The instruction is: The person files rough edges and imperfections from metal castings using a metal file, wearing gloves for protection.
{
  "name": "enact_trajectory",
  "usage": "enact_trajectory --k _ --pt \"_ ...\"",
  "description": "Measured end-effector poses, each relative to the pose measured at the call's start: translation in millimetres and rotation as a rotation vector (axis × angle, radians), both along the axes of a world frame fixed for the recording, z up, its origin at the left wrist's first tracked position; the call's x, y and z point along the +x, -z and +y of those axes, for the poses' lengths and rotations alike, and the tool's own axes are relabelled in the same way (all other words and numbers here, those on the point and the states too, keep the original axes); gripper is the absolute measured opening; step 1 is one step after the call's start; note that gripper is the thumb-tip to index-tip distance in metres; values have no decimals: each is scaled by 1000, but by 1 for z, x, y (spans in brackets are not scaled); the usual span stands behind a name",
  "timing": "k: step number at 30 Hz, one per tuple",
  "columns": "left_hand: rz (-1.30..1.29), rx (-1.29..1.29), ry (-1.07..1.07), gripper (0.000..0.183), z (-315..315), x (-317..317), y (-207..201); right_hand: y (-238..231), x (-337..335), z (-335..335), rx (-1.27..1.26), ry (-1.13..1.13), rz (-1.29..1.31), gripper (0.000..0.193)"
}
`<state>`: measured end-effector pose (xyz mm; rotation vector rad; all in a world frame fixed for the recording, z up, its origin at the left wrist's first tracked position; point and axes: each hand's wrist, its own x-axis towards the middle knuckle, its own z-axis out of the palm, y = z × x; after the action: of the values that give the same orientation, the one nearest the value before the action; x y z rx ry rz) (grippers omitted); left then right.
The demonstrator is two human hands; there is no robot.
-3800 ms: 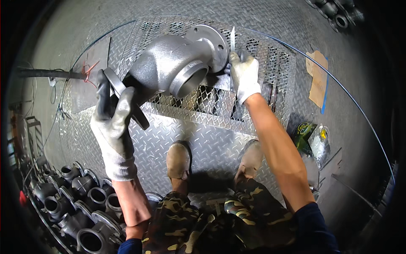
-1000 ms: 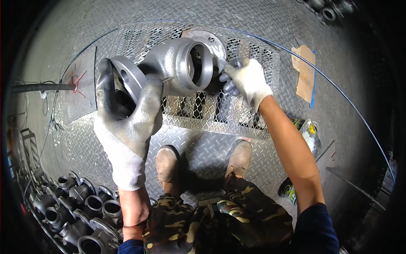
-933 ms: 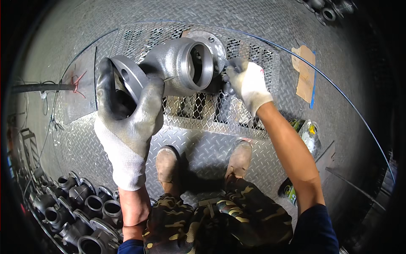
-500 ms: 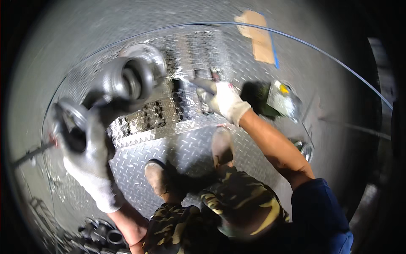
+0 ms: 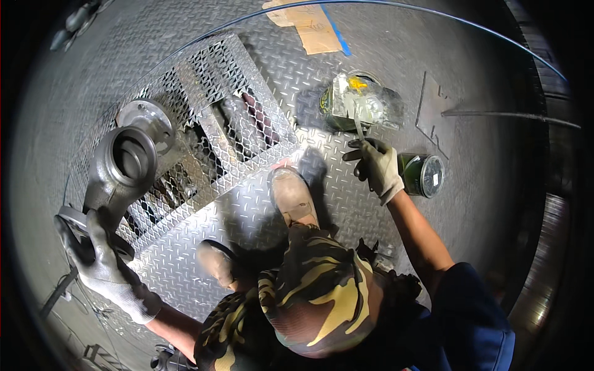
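My gloved left hand [image 5: 110, 269] grips the lower flange of a dark grey flanged pipe fitting [image 5: 106, 191], whose round open mouth faces up. Another flange of the fitting rests over the mesh grate at its far side. In my gloved right hand [image 5: 378, 168] a thin putty knife [image 5: 359, 128] is pinched, its blade pointing away from me. The blade reaches the near part of a smeared palette plate [image 5: 374, 104] bearing grey-white paste and a yellow dab. That plate lies on top of an open can [image 5: 324, 106]; whether the blade touches paste I cannot tell.
A raised expanded-metal grate [image 5: 263, 81] stands on the checkered steel floor [image 5: 213, 226] before my feet. A green can [image 5: 427, 175] lies right of my right hand. Cardboard [image 5: 314, 29], a long cable [image 5: 427, 11] and a thin rod [image 5: 507, 115] lie beyond. Dark castings [image 5: 166, 358] sit lower left.
My right hand has moved right, from above the grate to the palette plate, with the putty knife. The view has turned right. My left hand still holds the fitting, now lower in view.
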<state>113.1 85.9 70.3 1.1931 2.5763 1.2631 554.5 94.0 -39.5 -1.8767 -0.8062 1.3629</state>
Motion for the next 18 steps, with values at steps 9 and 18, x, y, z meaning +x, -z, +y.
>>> enact_trajectory --k 9,18 --pt "-32 -4 -9 67 -1 0 5 23 21 8 -53 70 98 30" --pt "75 -4 107 76 3 -3 5 6 -17 36 -39 -55 154 31"
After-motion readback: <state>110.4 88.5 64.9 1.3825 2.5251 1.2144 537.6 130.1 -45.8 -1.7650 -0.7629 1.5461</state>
